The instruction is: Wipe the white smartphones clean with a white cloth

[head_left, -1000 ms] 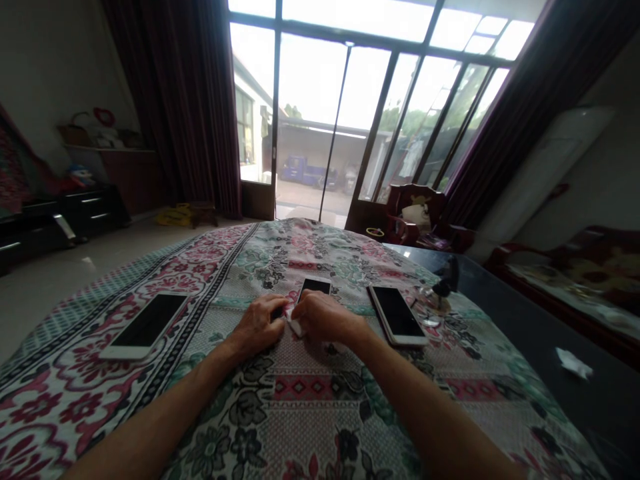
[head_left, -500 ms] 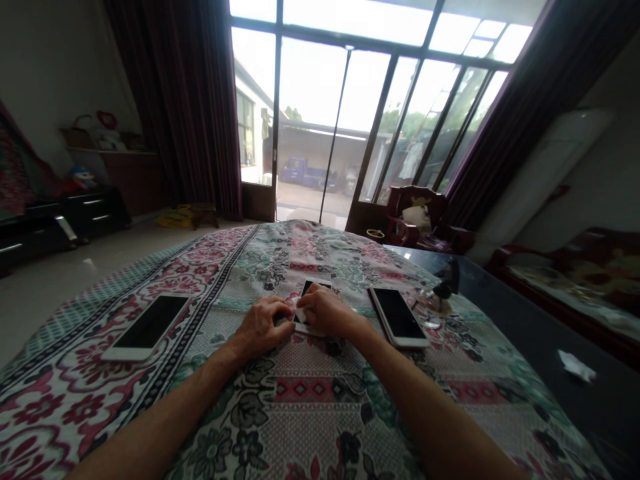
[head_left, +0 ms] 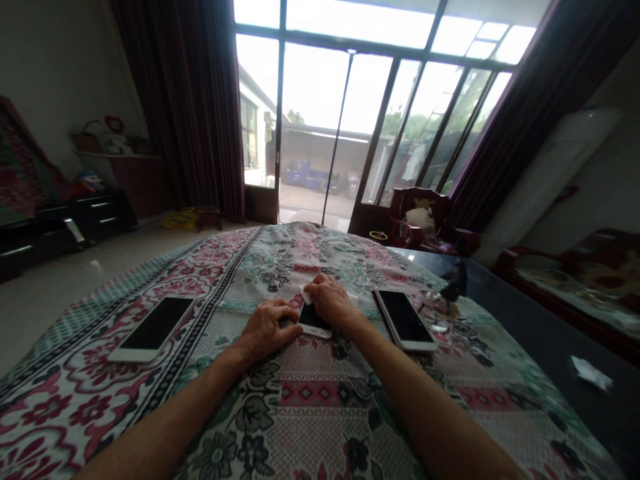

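Note:
Three white-framed smartphones lie face up on a floral patchwork cloth (head_left: 320,393). The middle phone (head_left: 314,324) sits between my hands, with its far end hidden under my right hand (head_left: 326,301). That hand pinches a small white wipe (head_left: 305,295) against the phone's far end. My left hand (head_left: 265,329) rests on the cloth, its fingertips at the phone's near left edge. The left phone (head_left: 153,328) and right phone (head_left: 404,320) lie apart from my hands, the right one closer.
A dark glass tabletop (head_left: 520,313) borders the cloth on the right, holding a crumpled white tissue (head_left: 591,372) and a small dark glass-based object (head_left: 450,293). Beyond stand a red wooden chair (head_left: 417,217), a sofa, and glass doors.
My right hand and the white wipe have slid away from me along the middle phone. The phone's near screen now shows, and its far end is covered.

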`<state>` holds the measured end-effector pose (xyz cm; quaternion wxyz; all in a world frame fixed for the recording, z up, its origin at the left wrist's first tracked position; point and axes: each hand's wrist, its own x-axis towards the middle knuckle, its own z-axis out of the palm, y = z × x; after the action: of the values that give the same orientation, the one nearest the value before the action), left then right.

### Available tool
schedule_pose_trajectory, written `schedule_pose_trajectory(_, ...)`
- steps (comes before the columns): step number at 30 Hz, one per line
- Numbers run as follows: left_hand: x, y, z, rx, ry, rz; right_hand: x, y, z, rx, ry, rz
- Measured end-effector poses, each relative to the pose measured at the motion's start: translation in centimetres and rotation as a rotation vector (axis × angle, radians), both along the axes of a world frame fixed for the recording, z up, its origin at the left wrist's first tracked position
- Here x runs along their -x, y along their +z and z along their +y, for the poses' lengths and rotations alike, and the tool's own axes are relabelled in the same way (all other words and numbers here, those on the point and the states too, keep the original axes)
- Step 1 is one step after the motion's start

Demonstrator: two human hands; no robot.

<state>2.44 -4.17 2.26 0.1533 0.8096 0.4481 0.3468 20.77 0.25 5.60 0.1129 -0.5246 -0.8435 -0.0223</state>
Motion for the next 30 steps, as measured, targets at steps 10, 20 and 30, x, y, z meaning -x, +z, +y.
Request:
schedule_pose_trajectory(10,0.0,-0.5,0.3,-0.032,0.014,0.014,-1.7,-0.2,3.1,0.088,-0.208,0.075)
schedule_pose_trajectory(20,-0.1,-0.7,0.5,-0.091,0.227,0.056,-2.3,0.9,1.9,0.141,-0.326,0.103)
schedule_pose_trajectory(30,0.0,-1.2,0.8,-0.056,0.234,0.205,-3.0,0.4,2.8,0.186,-0.294,0.188)
